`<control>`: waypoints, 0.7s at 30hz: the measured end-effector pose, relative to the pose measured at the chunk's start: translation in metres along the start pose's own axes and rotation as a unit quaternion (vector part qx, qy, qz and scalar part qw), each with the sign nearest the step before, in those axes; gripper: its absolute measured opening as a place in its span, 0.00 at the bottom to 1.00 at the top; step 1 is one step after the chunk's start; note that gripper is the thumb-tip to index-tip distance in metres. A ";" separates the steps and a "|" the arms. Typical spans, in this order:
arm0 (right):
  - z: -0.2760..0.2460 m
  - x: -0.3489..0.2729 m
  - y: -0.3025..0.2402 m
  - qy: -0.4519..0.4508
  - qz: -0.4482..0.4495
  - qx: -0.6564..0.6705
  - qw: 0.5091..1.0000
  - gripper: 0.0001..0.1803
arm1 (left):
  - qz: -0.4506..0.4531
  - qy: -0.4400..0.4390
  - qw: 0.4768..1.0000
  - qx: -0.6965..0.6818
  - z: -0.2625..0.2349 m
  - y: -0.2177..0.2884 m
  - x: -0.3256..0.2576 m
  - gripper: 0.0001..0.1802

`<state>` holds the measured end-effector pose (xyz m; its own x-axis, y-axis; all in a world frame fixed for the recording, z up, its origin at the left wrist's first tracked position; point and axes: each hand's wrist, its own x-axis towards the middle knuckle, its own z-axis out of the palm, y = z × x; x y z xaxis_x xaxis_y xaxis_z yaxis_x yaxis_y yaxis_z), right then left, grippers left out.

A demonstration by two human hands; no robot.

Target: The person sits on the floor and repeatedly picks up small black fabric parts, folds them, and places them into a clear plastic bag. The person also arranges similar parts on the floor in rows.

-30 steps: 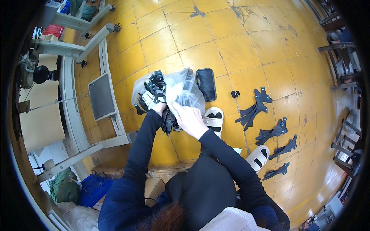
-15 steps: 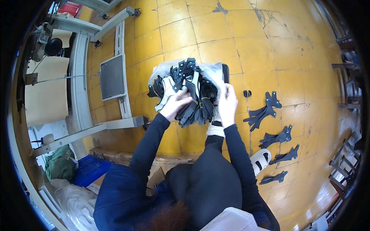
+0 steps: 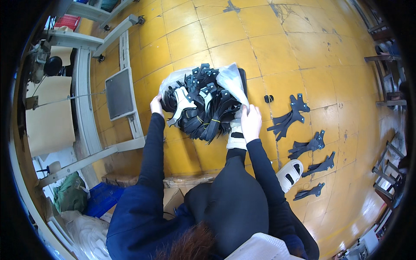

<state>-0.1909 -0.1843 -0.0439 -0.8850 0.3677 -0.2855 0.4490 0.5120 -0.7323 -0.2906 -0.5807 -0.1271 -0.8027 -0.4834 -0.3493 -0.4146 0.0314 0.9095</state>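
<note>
Left hand (image 3: 157, 105) closed over the left edge of a clear plastic bag (image 3: 225, 78); right hand (image 3: 250, 122) gripping the bag's right edge, fingers curled on the film. Between the hands, on the yellow tiled floor (image 3: 260, 34), lie bundles of black cut pieces (image 3: 203, 108) inside the opened bag. Loose black pieces (image 3: 288, 119) lie right of the right hand. Step judged: spreading the bag mouth. Next calls for holding both edges apart evenly.

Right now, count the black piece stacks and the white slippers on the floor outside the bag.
Black piece stacks: 4
White slippers: 2
Total outside the plastic bag: 6
</note>
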 end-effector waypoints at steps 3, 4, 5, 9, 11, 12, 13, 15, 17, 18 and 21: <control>-0.003 0.004 -0.011 -0.059 0.015 0.050 0.997 0.20 | -0.062 -0.121 0.987 -0.087 -0.014 0.037 -0.006 0.10; -0.010 0.002 -0.025 -0.079 0.023 0.065 0.995 0.20 | -0.063 -0.141 0.984 -0.084 -0.011 0.052 -0.019 0.11; -0.015 0.002 -0.035 -0.097 0.029 0.079 0.992 0.20 | -0.063 -0.163 0.981 -0.081 -0.004 0.069 -0.035 0.11; -0.010 -0.001 -0.040 -0.087 0.081 0.262 0.958 0.22 | 0.020 -0.140 0.987 -0.073 -0.009 0.125 -0.092 0.20; -0.015 0.005 -0.042 -0.034 0.153 0.455 0.877 0.18 | 0.039 -0.132 0.989 -0.054 -0.007 0.141 -0.097 0.17; -0.013 0.017 -0.029 -0.038 0.124 0.429 0.894 0.16 | 0.046 -0.160 0.985 0.050 -0.011 0.146 -0.092 0.16; -0.012 0.025 -0.016 -0.042 0.095 0.402 0.910 0.15 | 0.053 -0.188 0.969 0.151 -0.015 0.150 -0.088 0.15; -0.022 0.004 -0.043 0.015 -0.028 0.091 0.995 0.10 | 0.216 -0.107 0.897 0.372 -0.024 0.143 -0.110 0.12; -0.027 0.002 -0.041 0.054 -0.026 -0.008 0.998 0.11 | 0.188 0.039 0.852 0.487 -0.014 0.132 -0.111 0.14; -0.030 0.009 -0.036 0.067 -0.031 -0.025 0.997 0.11 | 0.177 0.070 0.808 0.558 -0.003 0.128 -0.105 0.19; -0.024 0.025 -0.012 0.076 -0.085 -0.102 0.988 0.07 | 0.107 0.078 0.757 0.640 0.006 0.101 -0.091 0.20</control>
<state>-0.2153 -0.1631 -0.0271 -0.9276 0.3684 -0.0618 0.3255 0.7159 -0.6177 -0.2614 -0.5284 -0.0049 -0.8912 -0.4417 -0.1032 -0.4381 0.8972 -0.0558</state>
